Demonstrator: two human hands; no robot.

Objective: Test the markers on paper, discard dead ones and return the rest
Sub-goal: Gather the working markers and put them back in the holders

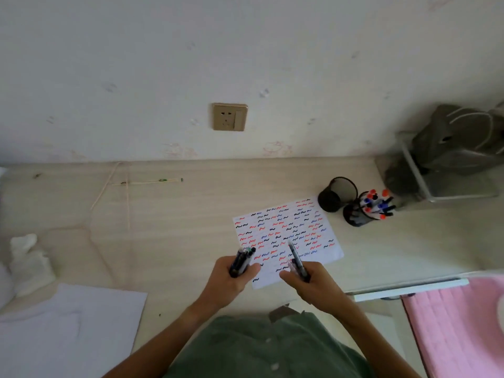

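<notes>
My right hand (pixel 306 279) grips a marker (pixel 295 257), tip aimed away over the paper (pixel 313 230); left hand (pixel 231 279) clamps a bundle (pixel 241 260) beside it.

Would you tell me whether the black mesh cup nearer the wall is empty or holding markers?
Apparently empty: nothing rises above the rim of the black mesh cup, while the neighbouring black mesh holder bristles with capped markers.

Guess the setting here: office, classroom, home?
Probably a home desk against a wall. Cues: a scuffed wall with a power socket, mesh pen holders beside a scribble-covered test sheet, and pink fabric like bedding at the right.
</notes>
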